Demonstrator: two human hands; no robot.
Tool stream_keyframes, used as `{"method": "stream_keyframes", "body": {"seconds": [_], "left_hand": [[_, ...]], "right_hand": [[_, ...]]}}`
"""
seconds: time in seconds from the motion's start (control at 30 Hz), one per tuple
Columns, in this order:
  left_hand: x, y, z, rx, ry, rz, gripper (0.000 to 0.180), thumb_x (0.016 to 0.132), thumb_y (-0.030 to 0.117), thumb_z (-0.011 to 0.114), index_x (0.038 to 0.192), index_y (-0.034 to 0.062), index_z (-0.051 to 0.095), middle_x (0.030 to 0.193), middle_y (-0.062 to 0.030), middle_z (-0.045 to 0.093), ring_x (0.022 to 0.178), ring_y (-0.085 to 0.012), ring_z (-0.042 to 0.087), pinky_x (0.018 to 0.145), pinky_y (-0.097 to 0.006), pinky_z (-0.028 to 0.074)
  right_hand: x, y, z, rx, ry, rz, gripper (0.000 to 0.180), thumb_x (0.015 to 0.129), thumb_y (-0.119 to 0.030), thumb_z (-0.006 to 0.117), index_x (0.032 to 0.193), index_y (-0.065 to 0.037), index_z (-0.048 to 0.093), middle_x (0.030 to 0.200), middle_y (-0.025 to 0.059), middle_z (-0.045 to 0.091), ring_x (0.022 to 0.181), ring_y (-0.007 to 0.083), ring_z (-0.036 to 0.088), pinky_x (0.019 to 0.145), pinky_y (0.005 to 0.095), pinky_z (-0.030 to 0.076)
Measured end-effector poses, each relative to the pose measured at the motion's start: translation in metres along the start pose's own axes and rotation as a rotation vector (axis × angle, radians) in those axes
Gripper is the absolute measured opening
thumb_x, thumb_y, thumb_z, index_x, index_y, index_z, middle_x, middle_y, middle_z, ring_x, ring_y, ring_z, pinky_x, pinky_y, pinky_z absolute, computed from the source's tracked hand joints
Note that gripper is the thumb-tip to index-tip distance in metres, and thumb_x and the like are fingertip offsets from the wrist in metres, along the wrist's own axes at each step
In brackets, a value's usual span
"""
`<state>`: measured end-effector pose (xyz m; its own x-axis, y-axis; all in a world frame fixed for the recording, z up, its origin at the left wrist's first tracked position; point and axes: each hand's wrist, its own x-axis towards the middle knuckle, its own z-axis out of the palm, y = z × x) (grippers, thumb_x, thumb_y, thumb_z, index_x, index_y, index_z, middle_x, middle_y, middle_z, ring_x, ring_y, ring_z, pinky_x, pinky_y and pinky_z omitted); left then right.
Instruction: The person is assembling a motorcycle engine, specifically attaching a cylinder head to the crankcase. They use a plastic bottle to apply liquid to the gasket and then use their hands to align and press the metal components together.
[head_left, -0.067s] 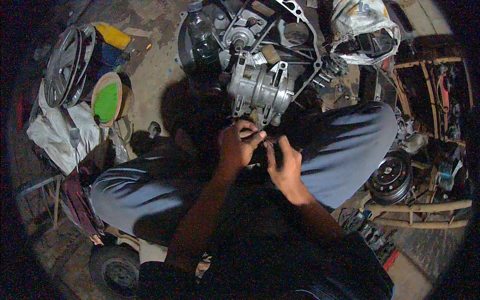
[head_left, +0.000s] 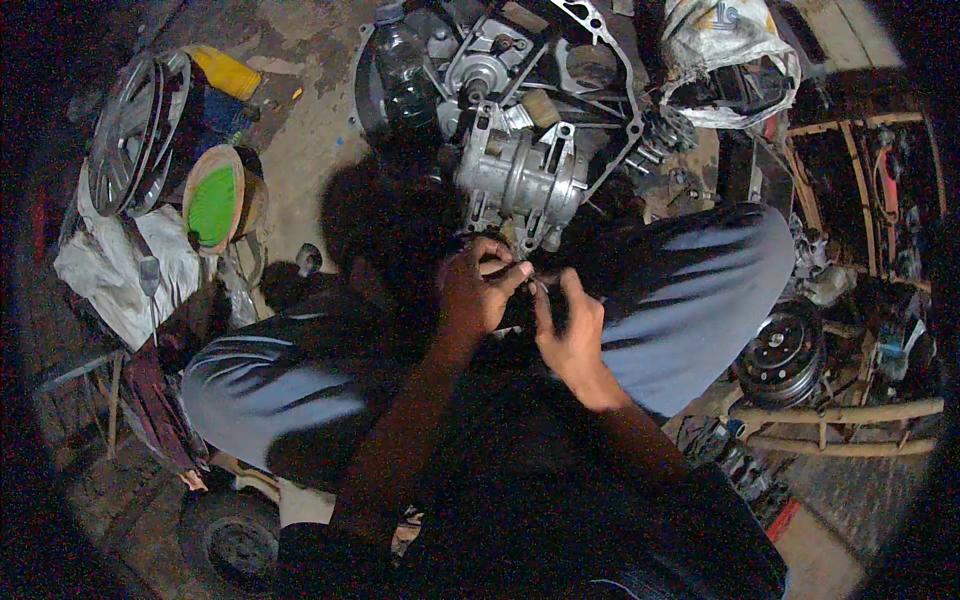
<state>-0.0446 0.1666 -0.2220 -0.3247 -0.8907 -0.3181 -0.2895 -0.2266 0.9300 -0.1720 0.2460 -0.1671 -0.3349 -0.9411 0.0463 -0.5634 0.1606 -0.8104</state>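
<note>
Well beyond my left hand and my right hand, off to the right of both, a crumpled white sack carries the one printed marking I can pick out: a few bluish, letter-like strokes near the sack's far end. They are small and grainy, and I cannot make them out as a word. Nearer my grip, I can read no lettering.

The metal casing is silver-grey. The person's trousers show greyish blue, the shirt black. At left, a bowl is bright green inside a tan rim; a container is yellow, a cloth dark maroon. At right, a sack is whitish, a wheel black.
</note>
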Motion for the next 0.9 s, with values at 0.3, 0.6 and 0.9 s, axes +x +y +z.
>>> {"method": "stream_keyframes", "body": {"seconds": [0.3,0.6,0.9], "left_hand": [[0.031,0.026,-0.013,0.135,0.482,0.138,0.019,0.096,0.022,0.068,0.100,0.0032,0.065,0.097,-0.0122,0.072,0.084,-0.0236,0.069,0.080,-0.040,0.054],[0.055,0.014,-0.016,0.003,0.513,0.263,0.030,0.094,0.025,0.072,0.110,0.0014,0.063,0.106,-0.0167,0.067,0.098,-0.0308,0.064,0.090,-0.044,0.050],[0.065,-0.006,-0.005,0.067,0.500,0.245,0.043,0.096,0.025,0.070,0.126,0.0002,0.055,0.119,-0.0196,0.062,0.110,-0.0362,0.061,0.101,-0.047,0.046]], "right_hand": [[0.041,0.043,-0.030,-0.244,0.124,0.070,0.015,0.092,0.000,0.065,0.103,0.001,0.075,0.097,0.0184,0.076,0.090,0.0323,0.074,0.084,0.0362,0.054],[0.043,0.048,-0.004,-0.076,0.120,0.102,0.012,0.089,-0.004,0.072,0.096,0.004,0.074,0.094,0.0228,0.074,0.090,0.0341,0.074,0.084,0.0371,0.054],[0.031,0.052,0.000,-0.169,0.098,0.040,0.011,0.089,-0.003,0.068,0.094,0.007,0.069,0.097,0.0246,0.071,0.093,0.0431,0.068,0.085,0.0437,0.053]]}}
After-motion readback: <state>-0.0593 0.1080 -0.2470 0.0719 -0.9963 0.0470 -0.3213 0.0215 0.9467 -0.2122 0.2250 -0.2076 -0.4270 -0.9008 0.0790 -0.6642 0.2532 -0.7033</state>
